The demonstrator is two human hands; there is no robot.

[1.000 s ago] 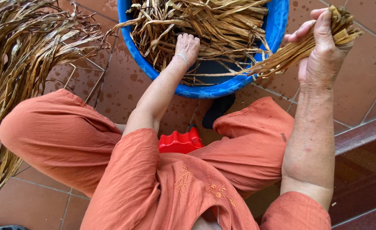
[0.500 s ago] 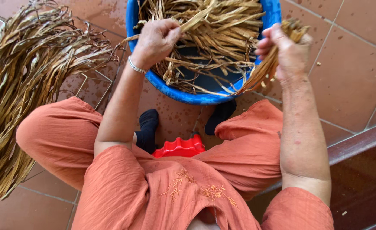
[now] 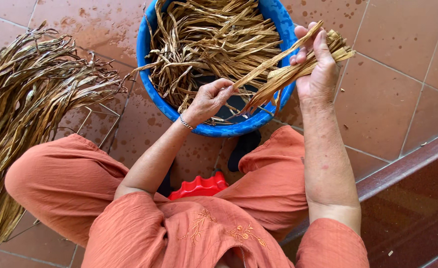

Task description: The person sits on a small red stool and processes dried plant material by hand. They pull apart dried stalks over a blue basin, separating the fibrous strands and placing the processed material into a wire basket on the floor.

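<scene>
**Dried leaf strips, held bundle and basin stock**

Over the near right rim of the round blue plastic basin (image 3: pixel 155 94), the right hand (image 3: pixel 318 74) is closed around a small bundle of tan dried leaf strips (image 3: pixel 298 69). The bundle crosses the palm on a slant: its cut ends stick out past the thumb side toward the upper right, and its loose tails hang down and left across the basin rim.

The left hand (image 3: pixel 210 99), a thin metal bracelet (image 3: pixel 185 122) at its wrist, lies over the near inner part of the basin. Its fingertips are pinched together on one long flat strip (image 3: pixel 273 58), which runs up and right from the pinch to meet the bundle beside the right hand's fingers.

Basin contents: a loose tangle of the same dried strips (image 3: pixel 214 39), piled thickest toward the far side, with dark basin bottom showing at the near side.

Left of the basin, on the wet reddish floor tiles (image 3: pixel 393 94), a large sheaf of longer dried strips (image 3: pixel 25 124) lies over a wire rack (image 3: pixel 100 124).

Below the basin, between the knees in orange trousers (image 3: pixel 65 183), a ribbed red plastic stool (image 3: pixel 199 186) shows.
</scene>
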